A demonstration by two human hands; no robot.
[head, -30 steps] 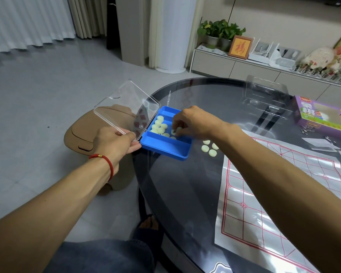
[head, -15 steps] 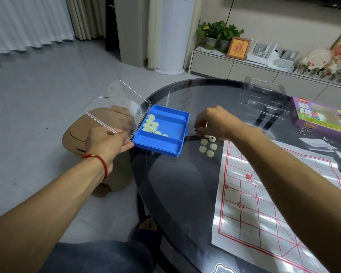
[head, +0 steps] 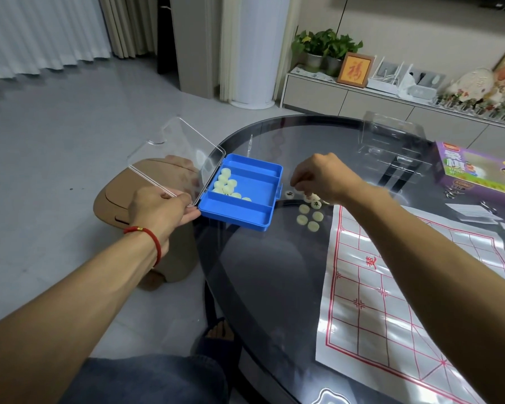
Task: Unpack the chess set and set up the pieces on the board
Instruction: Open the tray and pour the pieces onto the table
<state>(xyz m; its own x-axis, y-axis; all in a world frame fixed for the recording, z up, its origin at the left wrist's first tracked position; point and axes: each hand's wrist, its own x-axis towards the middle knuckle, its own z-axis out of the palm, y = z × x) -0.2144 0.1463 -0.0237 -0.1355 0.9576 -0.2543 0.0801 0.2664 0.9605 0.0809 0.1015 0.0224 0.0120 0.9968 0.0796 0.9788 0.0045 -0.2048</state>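
The blue tray [head: 247, 196] sits at the near-left edge of the round glass tabletop [head: 268, 275], its clear lid [head: 175, 158] swung open to its left, out past the tabletop's rim. A cluster of pale round pieces [head: 226, 185] lies in the tray's left compartment. Just right of the tray, more pieces [head: 308, 217] lie loose on the glass, some face up with characters showing. The right hand [head: 322, 177] hovers over these, fingers curled down among them; whether it is pinching one cannot be told. The left hand [head: 161, 209], a red cord at its wrist, grips the lid's near edge beside the tray's left corner. Right of the loose pieces lies the white board sheet [head: 391, 287] with its red grid. Further right of the tray stands a purple box [head: 475, 173].
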